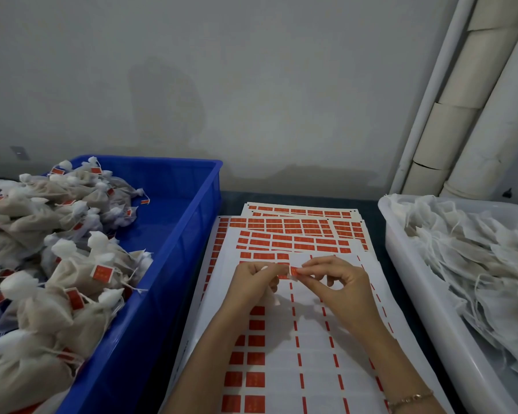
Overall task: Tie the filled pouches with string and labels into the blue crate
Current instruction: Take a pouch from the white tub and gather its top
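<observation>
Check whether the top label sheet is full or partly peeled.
Partly peeled. The top label sheet shows blank white rows across its middle; whole red labels remain only in its left columns.

A grey wall [222, 70], pale pipes [461, 130], dark tabletop [232, 203].

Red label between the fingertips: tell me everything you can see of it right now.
The small red rectangular paper label shows a white edge on one side; any print on it is too small to read. It is held roughly level above the white sticker sheet, whose middle columns are already peeled. The left hand and the right hand both pinch it, one at each end. Whether a string is attached cannot be told.
</observation>
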`<state>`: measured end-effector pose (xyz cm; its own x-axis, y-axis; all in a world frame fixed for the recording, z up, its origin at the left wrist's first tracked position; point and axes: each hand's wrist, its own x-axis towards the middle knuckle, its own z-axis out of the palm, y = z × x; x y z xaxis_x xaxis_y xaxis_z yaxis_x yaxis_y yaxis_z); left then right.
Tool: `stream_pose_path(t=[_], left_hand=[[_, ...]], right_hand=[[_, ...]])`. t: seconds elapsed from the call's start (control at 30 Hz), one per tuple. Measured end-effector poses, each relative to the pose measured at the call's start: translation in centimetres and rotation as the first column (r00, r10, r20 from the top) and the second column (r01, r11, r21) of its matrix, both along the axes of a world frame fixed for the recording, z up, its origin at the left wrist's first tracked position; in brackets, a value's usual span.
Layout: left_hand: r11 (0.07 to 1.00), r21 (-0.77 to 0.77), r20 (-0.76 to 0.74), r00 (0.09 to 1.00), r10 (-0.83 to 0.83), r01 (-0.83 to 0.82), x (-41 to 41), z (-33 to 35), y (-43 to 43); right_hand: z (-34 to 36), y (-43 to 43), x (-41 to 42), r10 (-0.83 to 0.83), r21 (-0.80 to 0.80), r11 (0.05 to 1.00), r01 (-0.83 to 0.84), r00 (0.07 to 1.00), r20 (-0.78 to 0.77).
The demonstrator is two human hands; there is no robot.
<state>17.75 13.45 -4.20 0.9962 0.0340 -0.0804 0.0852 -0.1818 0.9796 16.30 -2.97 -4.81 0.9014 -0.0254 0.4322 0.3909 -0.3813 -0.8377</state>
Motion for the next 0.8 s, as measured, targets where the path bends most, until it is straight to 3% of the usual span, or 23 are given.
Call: stream_pose_path(t=[0.43, 0.6, 0.73, 0.8], left_hand=[[0.995, -0.09, -0.07, 0.997, -0.036, 0.03, 0.2, 0.0, 0.0], [0.999, 0.026, 0.014, 1.0, -0.024, 0.024, 0.0, -0.1, 0.1], [0.997, 0.048, 0.051, 0.997, -0.056, 0.053, -0.1, 0.0, 0.1], [0.995, 0.059, 0.063, 0.994, -0.088, 0.085, -0.2, 0.0, -0.1]], right_hand=[[0.0, 0.2, -0.1, -0.009, -0.05, 0.999, 0.009, 1.0, 0.003], [0.0, -0.6, 0.0, 0.044, -0.145, 0.987, -0.068, 0.986, -0.161], [0.4, -0.9, 0.2, 0.016, 0.053, 0.999, -0.008, 0.989, -0.15], [0.4, -0.7, 0.1, 0.025, 0.08, 0.997, -0.013, 0.988, -0.155]])
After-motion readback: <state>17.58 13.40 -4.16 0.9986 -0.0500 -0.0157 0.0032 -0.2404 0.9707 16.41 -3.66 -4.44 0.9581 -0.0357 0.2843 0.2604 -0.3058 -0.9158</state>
